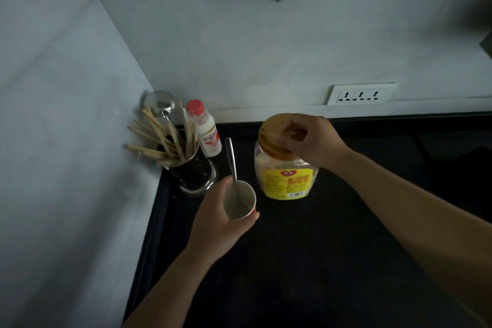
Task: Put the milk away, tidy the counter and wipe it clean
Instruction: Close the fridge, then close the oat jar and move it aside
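A small white milk bottle [206, 130] with a red cap stands upright at the back left of the dark counter [306, 261]. My left hand [218, 224] is wrapped around a paper cup [239, 201], white inside and red outside, with a metal spoon [232, 160] standing in it. My right hand [310, 140] grips the orange-yellow lid [271, 138] of a clear oat jar [286, 178] with a yellow label, which stands on the counter just right of the cup.
A dark holder [191, 170] full of chopsticks and a ladle sits in the left corner beside the milk bottle. White walls close off the left and back. A socket strip [360, 94] is on the back wall.
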The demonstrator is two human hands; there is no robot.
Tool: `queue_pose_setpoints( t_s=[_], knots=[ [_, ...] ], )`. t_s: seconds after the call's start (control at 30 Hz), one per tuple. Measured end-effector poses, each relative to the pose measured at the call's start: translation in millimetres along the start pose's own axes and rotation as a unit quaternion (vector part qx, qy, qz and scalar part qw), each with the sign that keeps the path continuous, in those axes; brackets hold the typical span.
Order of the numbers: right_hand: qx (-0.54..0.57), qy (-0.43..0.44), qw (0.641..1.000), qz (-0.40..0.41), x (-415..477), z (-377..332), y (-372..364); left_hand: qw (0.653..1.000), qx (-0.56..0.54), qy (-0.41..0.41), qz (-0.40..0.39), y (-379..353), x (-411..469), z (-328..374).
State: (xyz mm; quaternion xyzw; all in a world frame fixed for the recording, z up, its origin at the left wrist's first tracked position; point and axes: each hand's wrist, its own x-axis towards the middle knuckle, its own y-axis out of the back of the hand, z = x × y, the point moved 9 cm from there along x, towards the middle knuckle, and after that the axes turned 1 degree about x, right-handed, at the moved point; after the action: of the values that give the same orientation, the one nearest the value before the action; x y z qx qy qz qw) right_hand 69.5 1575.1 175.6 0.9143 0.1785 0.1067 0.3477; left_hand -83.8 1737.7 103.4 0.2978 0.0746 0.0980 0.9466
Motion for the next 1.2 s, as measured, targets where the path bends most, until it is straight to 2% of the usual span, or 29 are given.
queue_pose_setpoints(
  t_s=[0.2,0.47,0.57,0.7,0.8,0.9,1.07,1.2],
  knots=[
    [-0.047,0.028,0.998,-0.016,40,-11,-17,0.999,-0.031,-0.018,0.009,10,31,-10],
    [-0.055,0.052,0.996,0.053,69,-9,13,1.000,-0.004,-0.015,0.024,7,66,-26],
    [-0.074,0.045,0.995,0.041,68,2,10,0.999,0.018,-0.026,0.028,-1,89,-24],
    [-0.068,0.008,0.996,0.064,55,34,21,0.999,0.023,-0.022,0.021,-18,110,-29],
    [-0.073,0.036,0.995,0.054,43,39,20,1.000,0.026,-0.009,0.004,-30,121,-41],
    [-0.070,0.063,0.992,0.079,41,40,17,1.000,0.026,-0.005,-0.003,-35,134,-47],
    [-0.055,0.043,0.992,0.103,42,55,5,1.000,0.020,-0.005,-0.005,-35,161,-48],
    [-0.047,0.059,0.990,0.119,39,55,3,0.999,0.026,-0.003,0.017,-39,175,-56]
  ],
)
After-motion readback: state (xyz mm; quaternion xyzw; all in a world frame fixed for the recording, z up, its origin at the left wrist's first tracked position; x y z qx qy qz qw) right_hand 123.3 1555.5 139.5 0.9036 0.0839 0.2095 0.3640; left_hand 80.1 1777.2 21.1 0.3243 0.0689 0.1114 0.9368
